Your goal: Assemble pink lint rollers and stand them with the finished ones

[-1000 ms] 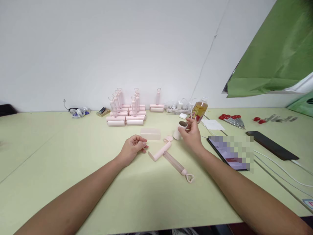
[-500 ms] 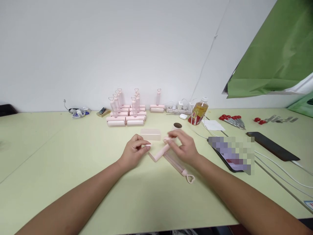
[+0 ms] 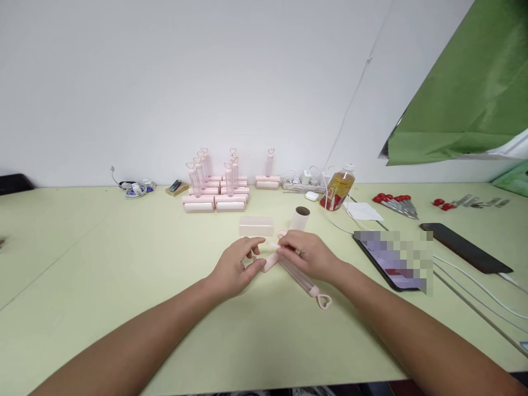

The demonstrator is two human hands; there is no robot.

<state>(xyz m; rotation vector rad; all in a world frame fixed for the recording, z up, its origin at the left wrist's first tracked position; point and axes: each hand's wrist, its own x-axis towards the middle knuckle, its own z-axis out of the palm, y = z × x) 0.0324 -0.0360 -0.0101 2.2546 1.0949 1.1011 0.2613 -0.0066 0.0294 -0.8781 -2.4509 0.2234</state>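
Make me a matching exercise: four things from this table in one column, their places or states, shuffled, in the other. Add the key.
1. Pink-and-clear plastic handle with a heart-shaped loop
2. White cylindrical roll with a brown hollow core
3. Translucent pale-pink oblong plastic cover
4. Clear plastic bottle with amber contents

A. Lying just beyond the left hand
B. Standing to the right of the white power strip
C. Slanting, nearest the viewer of the four
D. On end, partly hidden by the right hand

Pairs: 1-C, 2-D, 3-A, 4-B
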